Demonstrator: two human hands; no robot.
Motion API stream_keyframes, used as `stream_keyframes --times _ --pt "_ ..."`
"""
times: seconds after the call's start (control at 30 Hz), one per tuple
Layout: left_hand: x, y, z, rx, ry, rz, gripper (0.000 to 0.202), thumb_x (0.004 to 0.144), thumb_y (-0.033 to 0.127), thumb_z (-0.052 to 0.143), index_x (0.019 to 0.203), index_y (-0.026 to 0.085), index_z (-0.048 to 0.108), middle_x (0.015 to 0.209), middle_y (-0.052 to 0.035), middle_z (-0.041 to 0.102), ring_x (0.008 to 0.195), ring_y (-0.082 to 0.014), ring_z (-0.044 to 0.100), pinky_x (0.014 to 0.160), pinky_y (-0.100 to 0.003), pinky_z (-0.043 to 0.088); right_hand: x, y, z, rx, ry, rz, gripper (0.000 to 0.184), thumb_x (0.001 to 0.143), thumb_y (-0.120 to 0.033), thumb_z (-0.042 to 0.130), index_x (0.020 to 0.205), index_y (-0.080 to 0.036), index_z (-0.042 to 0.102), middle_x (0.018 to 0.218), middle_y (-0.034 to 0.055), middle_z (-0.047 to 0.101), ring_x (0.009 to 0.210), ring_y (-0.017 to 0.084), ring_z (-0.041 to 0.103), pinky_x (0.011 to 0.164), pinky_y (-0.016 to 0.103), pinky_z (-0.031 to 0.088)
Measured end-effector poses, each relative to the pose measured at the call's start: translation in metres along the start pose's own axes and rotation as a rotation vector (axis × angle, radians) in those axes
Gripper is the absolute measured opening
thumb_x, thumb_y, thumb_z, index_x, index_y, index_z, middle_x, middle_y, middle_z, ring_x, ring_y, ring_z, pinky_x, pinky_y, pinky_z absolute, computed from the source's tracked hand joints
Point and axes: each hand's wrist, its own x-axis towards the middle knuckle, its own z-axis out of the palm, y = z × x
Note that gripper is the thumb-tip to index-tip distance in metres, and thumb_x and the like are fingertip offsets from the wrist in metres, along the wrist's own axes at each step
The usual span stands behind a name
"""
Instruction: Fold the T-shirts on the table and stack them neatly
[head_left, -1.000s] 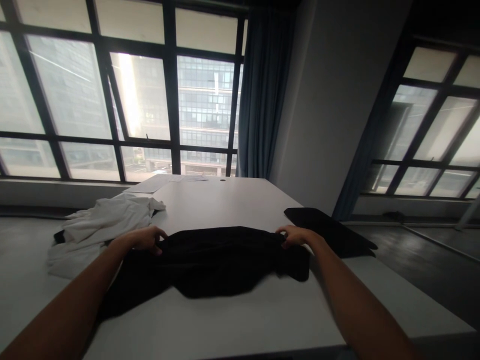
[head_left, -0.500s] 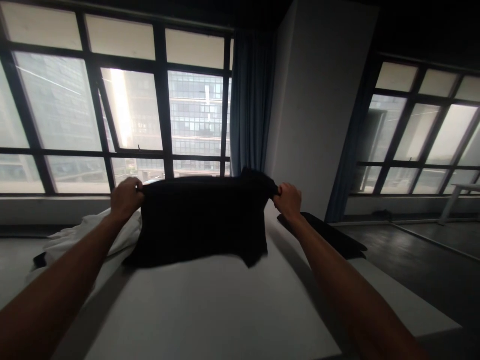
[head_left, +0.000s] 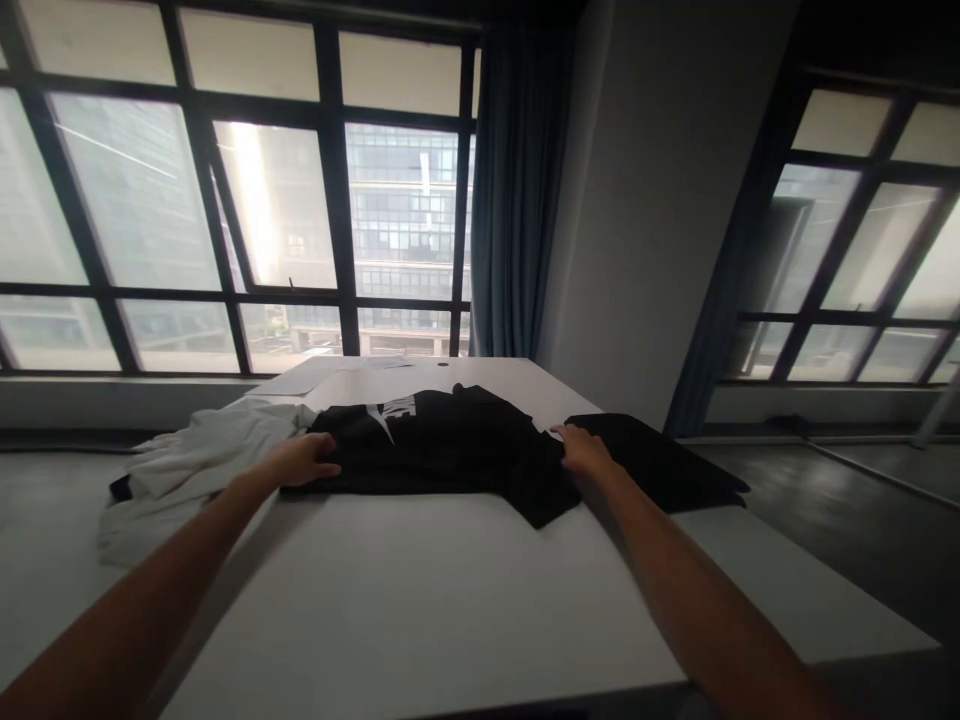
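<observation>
A black garment (head_left: 442,445) with a white print lies spread on the white table (head_left: 450,600). My left hand (head_left: 304,460) grips the garment's near left edge, fingers curled over the cloth. At the near right edge my right hand (head_left: 583,450) pinches the cloth too. Both arms reach forward over the table. A corner of the garment points toward me between the hands.
A crumpled white garment (head_left: 202,455) lies left of the black one. A flat dark garment (head_left: 660,465) lies at the table's right edge. Papers (head_left: 300,378) rest at the far end by the windows. A blue curtain (head_left: 517,200) hangs behind.
The black garment was lifted from a heap up in front of the window, then laid down flat farther away on the table, print side up. Both hands came down with it.
</observation>
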Motion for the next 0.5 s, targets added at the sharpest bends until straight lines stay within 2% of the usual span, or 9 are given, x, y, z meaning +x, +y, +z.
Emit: stream_keyframes --times 0.07,0.1,0.17,0.23,0.3,0.4,0.47,0.5 --pt "0.001 -0.002 0.018 0.073 0.119 0.045 0.061 0.073 0.056 0.059 0.124 0.023 0.063 0.135 -0.0115 0.061 0.122 -0.0334 0.056 0.102 -0.042 0.042 -0.003 0.001 0.010 0.077 -0.003 -0.108 0.083 0.066 -0.004 0.061 0.145 -0.024 0.047 0.149 0.0153 0.044 0.133 0.033 0.045 0.105 0.048 0.038" --pt "0.002 -0.002 0.026 0.088 0.143 0.060 0.064 0.075 0.055 0.059 0.129 0.023 0.060 0.142 -0.0117 0.056 0.129 -0.0339 0.051 0.107 -0.044 0.038 -0.003 0.002 0.012 0.128 -0.015 -0.172 0.082 0.064 -0.001 0.060 0.142 -0.024 0.052 0.152 0.0136 0.042 0.137 0.031 0.041 0.109 0.047 0.035" --pt "0.005 -0.004 0.038 0.084 0.118 0.056 0.066 0.078 0.052 0.057 0.137 0.022 0.055 0.143 -0.0127 0.055 0.133 -0.0333 0.048 0.111 -0.046 0.033 -0.003 0.003 0.014 0.242 -0.076 -0.270 0.067 0.060 0.000 0.059 0.122 -0.024 0.068 0.150 0.0097 0.046 0.137 0.029 0.042 0.112 0.043 0.033" --pt "0.006 -0.007 0.045 0.078 0.093 0.041 0.064 0.081 0.049 0.053 0.138 0.021 0.054 0.136 -0.0141 0.060 0.129 -0.0329 0.052 0.110 -0.046 0.034 -0.003 0.006 0.013 0.359 -0.174 -0.285 0.049 0.059 0.000 0.058 0.098 -0.022 0.077 0.141 0.0078 0.056 0.129 0.028 0.052 0.108 0.039 0.039" --pt "0.005 -0.011 0.045 0.097 0.115 0.061 0.056 0.081 0.044 0.054 0.133 0.022 0.060 0.126 -0.0135 0.065 0.122 -0.0332 0.056 0.110 -0.047 0.034 -0.005 0.010 0.010 0.433 -0.251 -0.250 0.039 0.058 -0.001 0.058 0.085 -0.020 0.078 0.131 0.0077 0.064 0.119 0.027 0.060 0.102 0.036 0.045" --pt "0.001 -0.016 0.036 0.139 0.169 0.094 0.034 0.074 0.036 0.062 0.105 0.028 0.074 0.116 -0.0096 0.067 0.119 -0.0343 0.057 0.115 -0.052 0.024 -0.011 0.016 0.002 0.445 -0.264 -0.179 0.029 0.059 -0.004 0.059 0.078 -0.018 0.076 0.121 0.0092 0.069 0.111 0.027 0.064 0.096 0.034 0.048" --pt "-0.004 -0.019 0.028 0.127 0.163 0.105 0.023 0.068 0.035 0.068 0.089 0.029 0.075 0.119 -0.0076 0.067 0.121 -0.0349 0.056 0.117 -0.052 0.020 -0.016 0.018 -0.006 0.442 -0.246 -0.150 0.024 0.059 -0.006 0.062 0.075 -0.017 0.076 0.119 0.0097 0.070 0.110 0.027 0.064 0.096 0.034 0.049" --pt "-0.007 -0.020 0.023 0.100 0.144 0.106 0.023 0.065 0.035 0.070 0.086 0.028 0.074 0.121 -0.0068 0.067 0.121 -0.0347 0.056 0.116 -0.050 0.024 -0.019 0.019 -0.010 0.449 -0.242 -0.149 0.023 0.059 -0.006 0.062 0.073 -0.017 0.076 0.120 0.0097 0.070 0.111 0.028 0.064 0.096 0.034 0.049"
